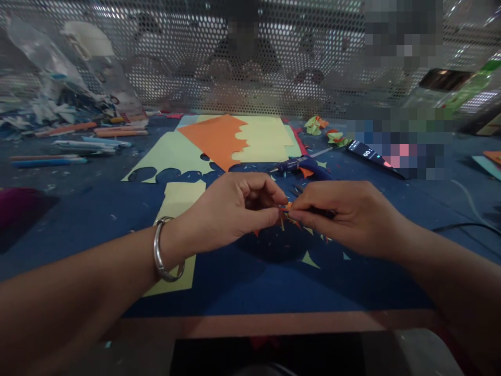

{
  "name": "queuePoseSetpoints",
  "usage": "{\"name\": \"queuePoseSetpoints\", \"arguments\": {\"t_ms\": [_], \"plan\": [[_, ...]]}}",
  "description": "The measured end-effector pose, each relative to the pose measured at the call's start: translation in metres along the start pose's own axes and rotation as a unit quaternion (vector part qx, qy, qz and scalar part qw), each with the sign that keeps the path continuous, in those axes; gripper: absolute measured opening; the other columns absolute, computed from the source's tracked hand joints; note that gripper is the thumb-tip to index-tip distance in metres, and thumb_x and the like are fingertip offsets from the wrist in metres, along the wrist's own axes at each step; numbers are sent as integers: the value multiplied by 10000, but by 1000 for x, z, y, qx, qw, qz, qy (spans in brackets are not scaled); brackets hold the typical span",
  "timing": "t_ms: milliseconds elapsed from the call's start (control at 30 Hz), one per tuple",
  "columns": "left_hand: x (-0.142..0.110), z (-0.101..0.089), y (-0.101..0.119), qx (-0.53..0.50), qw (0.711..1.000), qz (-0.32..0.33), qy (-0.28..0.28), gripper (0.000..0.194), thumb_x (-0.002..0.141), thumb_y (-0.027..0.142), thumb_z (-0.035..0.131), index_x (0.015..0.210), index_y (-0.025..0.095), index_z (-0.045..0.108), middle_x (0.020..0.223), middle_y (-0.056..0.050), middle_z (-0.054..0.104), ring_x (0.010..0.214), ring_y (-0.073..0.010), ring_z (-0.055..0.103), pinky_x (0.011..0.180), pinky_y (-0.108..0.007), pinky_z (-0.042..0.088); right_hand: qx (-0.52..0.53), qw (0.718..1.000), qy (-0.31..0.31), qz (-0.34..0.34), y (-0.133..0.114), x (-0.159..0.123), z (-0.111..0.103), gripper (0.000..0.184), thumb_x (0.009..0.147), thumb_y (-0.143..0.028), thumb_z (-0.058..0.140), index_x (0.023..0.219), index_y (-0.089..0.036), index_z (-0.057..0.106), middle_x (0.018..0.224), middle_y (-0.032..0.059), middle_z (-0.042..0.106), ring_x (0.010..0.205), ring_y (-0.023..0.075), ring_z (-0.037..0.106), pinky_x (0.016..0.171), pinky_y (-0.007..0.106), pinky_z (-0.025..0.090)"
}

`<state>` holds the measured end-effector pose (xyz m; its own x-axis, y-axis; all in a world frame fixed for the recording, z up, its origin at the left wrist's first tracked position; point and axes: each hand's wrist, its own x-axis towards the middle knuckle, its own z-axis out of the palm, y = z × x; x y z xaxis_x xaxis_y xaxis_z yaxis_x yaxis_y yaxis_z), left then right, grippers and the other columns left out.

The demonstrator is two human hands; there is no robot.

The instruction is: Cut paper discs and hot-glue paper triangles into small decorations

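Observation:
My left hand (242, 206), with a silver bangle on its wrist, is closed in a pinch over the blue table. Facing it, my right hand (344, 209) pinches too, and the fingertips almost meet around a small orange paper piece (288, 206). Fingers hide most of that piece. A dark slim tool (326, 212) shows at my right palm; I cannot tell its kind. Just beyond the hands lies a blue glue gun (291, 164). Beneath my left wrist is a pale yellow paper strip (182, 201). Paper scraps (311, 260) are scattered below the fingers.
Farther back lie an orange sheet (219, 136), a cream sheet (266, 138) and a pale green sheet (168, 151) with scalloped cuts. Crumpled paper flowers (315, 125) and a phone (371, 156) are at right. Rolled paper sticks (86, 146) lie left. A perforated metal screen (176, 68) stands behind.

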<state>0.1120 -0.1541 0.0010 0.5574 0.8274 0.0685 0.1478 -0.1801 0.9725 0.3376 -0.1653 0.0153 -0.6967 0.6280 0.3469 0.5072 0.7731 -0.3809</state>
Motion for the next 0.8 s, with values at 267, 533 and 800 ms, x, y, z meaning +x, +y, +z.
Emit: {"name": "queuePoseSetpoints", "arguments": {"t_ms": [267,533,800], "plan": [[0,-3,7,12,1000,3,-14,197,858,205,666,1045,169,614,775,-19,738,692,-128,687,617,-214,513,8,1000,13,-25,-1,1,0,145,958,-212,566,866,-194,677,738,3,673,647,120,597,590,258,461],[2,0,4,2,1000,-5,3,141,917,249,625,1030,167,605,754,-23,756,726,-135,735,641,-203,534,-11,999,6,-36,-1,1,3,190,980,-224,536,870,-175,683,739,13,653,666,123,588,630,268,462],[2,-1,0,-23,1000,-17,-6,154,889,212,671,1004,165,580,731,-13,740,666,-115,705,619,-192,537,-33,999,3,-39,-1,2,2,176,977,-225,545,881,-183,687,757,16,672,680,131,601,629,269,460]]}}
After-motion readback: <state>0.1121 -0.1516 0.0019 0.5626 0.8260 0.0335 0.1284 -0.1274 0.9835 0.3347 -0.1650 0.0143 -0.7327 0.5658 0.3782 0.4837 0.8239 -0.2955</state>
